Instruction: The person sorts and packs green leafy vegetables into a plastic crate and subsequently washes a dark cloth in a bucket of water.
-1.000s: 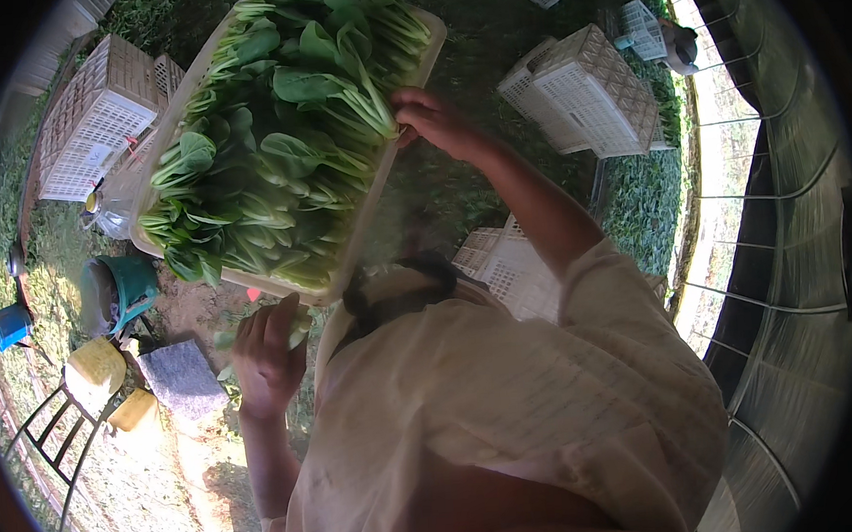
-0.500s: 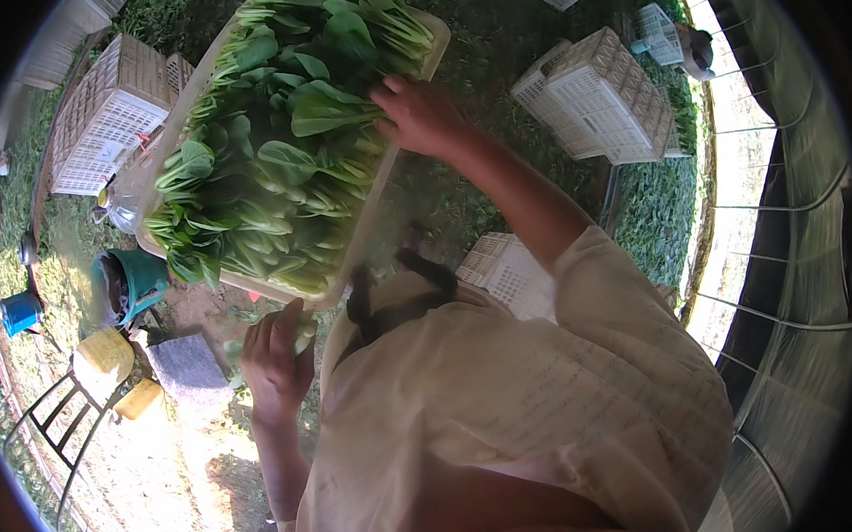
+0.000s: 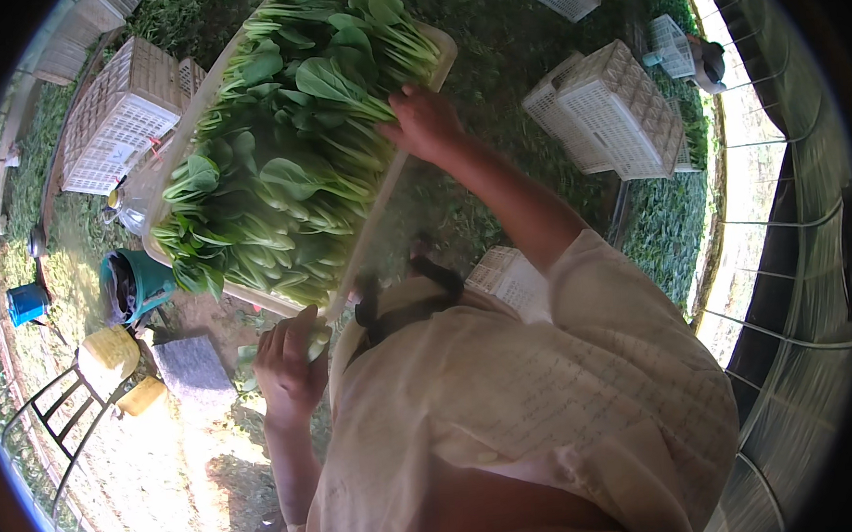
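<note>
A pale shallow tray [image 3: 349, 275] full of leafy greens lies in front of me, their broad dark leaves and pale stems packed in rows. At its right edge, my right hand [image 3: 428, 123] has its thumb and fingers around the stem ends of one leafy green [image 3: 335, 83], whose big leaves rest on the pile. Below the tray's near corner, my left hand [image 3: 291, 365] is closed around greens with pale stems [image 3: 318, 337]; most of that bunch is hidden by the fingers.
White crates stand at the left [image 3: 120, 118] and right [image 3: 620, 111], with another crate [image 3: 509, 279] close by my body. A teal bucket [image 3: 147, 281], a blue container [image 3: 28, 303], yellow containers [image 3: 108, 360] and a grey mat [image 3: 192, 367] are at the lower left.
The leafy green at my right hand has shifted farther up the tray and lies more in line with the others. My left hand keeps its hold. The whole view has shifted slightly.
</note>
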Available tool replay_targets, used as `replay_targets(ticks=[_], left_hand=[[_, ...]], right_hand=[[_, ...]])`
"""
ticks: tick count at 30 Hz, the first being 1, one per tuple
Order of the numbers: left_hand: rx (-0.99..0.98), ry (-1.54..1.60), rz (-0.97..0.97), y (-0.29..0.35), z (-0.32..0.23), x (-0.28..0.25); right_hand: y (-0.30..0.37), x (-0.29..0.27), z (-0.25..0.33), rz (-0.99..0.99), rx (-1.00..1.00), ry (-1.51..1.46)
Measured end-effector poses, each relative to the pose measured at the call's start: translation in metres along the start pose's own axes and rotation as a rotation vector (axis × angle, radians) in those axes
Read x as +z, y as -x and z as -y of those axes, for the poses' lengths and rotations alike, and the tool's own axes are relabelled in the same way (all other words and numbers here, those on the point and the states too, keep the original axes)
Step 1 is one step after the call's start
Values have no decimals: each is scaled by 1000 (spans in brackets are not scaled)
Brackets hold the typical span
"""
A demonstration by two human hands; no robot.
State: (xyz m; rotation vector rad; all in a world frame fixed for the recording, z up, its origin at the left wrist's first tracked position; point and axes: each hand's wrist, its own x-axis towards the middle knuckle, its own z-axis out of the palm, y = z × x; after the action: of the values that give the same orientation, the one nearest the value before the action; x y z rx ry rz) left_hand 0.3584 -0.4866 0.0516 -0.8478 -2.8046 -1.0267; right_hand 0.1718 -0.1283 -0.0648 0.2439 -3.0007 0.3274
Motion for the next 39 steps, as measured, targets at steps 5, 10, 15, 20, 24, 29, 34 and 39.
replay_targets(ticks=[5, 10, 15, 20, 24, 29, 34, 39], left_hand=[[-20, -13, -17, 4, 11, 1], [11, 0, -3, 2, 21, -5], [-13, -9, -8, 19, 35, -7], [12, -9, 63, 31, 55, -1], [145, -25, 79, 16, 60, -4], [301, -108, 117, -17, 49, -14], [543, -97, -1, -74, 34, 5], [654, -298, -18, -158, 47, 77]], right_hand=[[0, -6, 33, -217, 41, -85], [-48, 62, 40, -234, 157, -129], [-65, 118, 30, -202, 92, 136], [-62, 126, 29, -202, 77, 272], [-60, 120, 29, -194, 105, 97], [-61, 68, 13, -172, 119, -264], [-8, -4, 32, -316, 140, -625], [79, -17, 54, -231, 428, -907]])
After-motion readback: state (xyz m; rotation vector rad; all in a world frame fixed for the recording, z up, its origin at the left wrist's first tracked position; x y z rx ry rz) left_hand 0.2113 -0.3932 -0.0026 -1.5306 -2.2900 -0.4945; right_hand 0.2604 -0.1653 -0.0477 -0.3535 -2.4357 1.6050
